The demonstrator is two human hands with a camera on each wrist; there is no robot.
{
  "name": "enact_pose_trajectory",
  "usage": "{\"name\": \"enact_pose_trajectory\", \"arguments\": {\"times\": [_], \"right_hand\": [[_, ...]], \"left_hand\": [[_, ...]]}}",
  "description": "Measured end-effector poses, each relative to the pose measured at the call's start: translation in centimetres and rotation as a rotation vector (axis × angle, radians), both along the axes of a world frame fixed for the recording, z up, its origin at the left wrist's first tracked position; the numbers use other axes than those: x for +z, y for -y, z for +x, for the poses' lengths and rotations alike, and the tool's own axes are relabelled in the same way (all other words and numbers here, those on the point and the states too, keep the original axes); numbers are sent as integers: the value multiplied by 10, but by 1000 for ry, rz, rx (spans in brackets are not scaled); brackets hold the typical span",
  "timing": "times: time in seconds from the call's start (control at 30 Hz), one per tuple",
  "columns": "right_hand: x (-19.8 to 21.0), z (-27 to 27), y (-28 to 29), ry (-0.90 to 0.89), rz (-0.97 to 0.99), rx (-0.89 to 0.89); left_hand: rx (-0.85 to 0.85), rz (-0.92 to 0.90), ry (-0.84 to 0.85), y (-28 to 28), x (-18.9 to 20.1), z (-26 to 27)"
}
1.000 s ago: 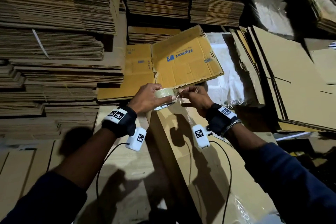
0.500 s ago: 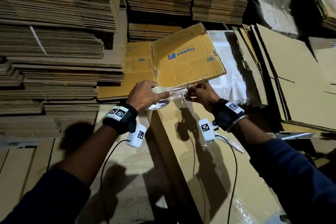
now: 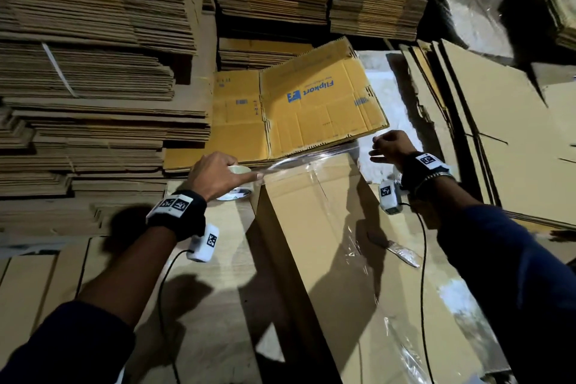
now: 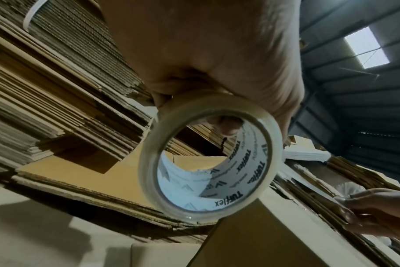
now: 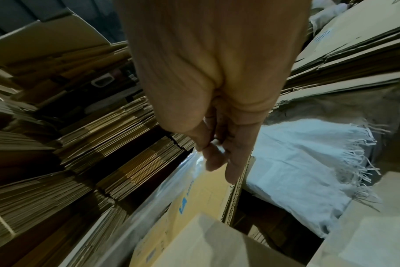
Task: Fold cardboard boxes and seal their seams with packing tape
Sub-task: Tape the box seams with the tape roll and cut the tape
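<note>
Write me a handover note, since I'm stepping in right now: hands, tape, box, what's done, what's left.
Left hand grips the tape roll at the box's far left corner. Right hand pinches the free end of the tape strip, stretched above the far edge. Done: box folded, lengthwise seam looks taped. Left: lay this strip, press it, cut it.

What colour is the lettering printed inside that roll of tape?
Black lettering on a white core inside the clear tape roll, seen best in the left wrist view.
</note>
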State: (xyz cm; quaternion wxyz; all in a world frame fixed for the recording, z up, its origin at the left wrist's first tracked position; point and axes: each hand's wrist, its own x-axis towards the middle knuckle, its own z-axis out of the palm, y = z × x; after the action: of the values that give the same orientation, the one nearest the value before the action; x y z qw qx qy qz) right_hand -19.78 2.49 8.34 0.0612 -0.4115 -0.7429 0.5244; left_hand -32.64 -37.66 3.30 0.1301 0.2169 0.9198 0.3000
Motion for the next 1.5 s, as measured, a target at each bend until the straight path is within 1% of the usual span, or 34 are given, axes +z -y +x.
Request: {"name": "enact_pose_trajectory", "arguments": {"times": [0.1, 0.3, 0.4, 0.47, 0.57, 0.63, 0.67, 0.7, 0.77, 0.83, 0.87, 0.9, 0.93, 1.0, 1.03, 1.1, 1.17, 1.2, 1.23, 1.27, 1.3, 1.37, 1.5], "right_hand": [[-15, -10, -1, 45, -23, -11], [-45, -24, -6, 162, -8, -8], [-72, -28, -11, 243, 31, 37], [-84, -30, -6, 303, 65, 64], [-76, -29, 9, 305, 32, 24], [-76, -27, 7, 368, -7, 5], [-75, -26, 6, 412, 3, 13], [-72, -24, 6, 421, -18, 8], [-69, -25, 2, 465, 22, 70], [-66, -29, -3, 593, 132, 224], [-59, -30, -1, 668, 228, 276], [-49, -31, 5, 687, 317, 292], [-38, -34, 16, 643, 403, 266], [-25, -39, 42, 457, 587, 220], [-25, -42, 61, 342, 645, 238], [-25, -40, 117, 143, 668, 389], [-35, -32, 177, 70, 577, 651], [-40, -27, 205, 107, 566, 781], [-46, -24, 228, 168, 579, 875], [-53, -21, 244, 249, 614, 931], [-60, -20, 252, 330, 652, 950], [-70, -20, 252, 425, 686, 934], [-73, -18, 221, 505, 648, 828]], "left_hand": [[8, -41, 23, -1, -12, -2], [47, -36, 87, -4, -39, 1], [116, -5, 133, -8, -57, 0], [137, 48, 199, -11, -65, 2], [139, 92, 255, -13, -69, 7], [118, 75, 284, -15, -70, 7], [110, 60, 300, -15, -71, 6], [106, 44, 310, -16, -72, 5], [72, 31, 319, -17, -74, 3], [70, 22, 320, -17, -73, 3], [73, 18, 307, -18, -73, 4], [74, 20, 303, -19, -72, 6], [79, 15, 301, -20, -72, 7], [96, 4, 307, -21, -68, 11], [100, 10, 309, -22, -66, 13], [110, 20, 313, -21, -65, 15], [104, 13, 300, -21, -63, 16], [113, -1, 286, -20, -66, 14], [124, -11, 276, -20, -67, 13], [132, -28, 271, -19, -69, 12], [134, -43, 269, -18, -69, 11], [129, -39, 272, -17, -70, 12], [159, -14, 278, -14, -67, 13]]}}
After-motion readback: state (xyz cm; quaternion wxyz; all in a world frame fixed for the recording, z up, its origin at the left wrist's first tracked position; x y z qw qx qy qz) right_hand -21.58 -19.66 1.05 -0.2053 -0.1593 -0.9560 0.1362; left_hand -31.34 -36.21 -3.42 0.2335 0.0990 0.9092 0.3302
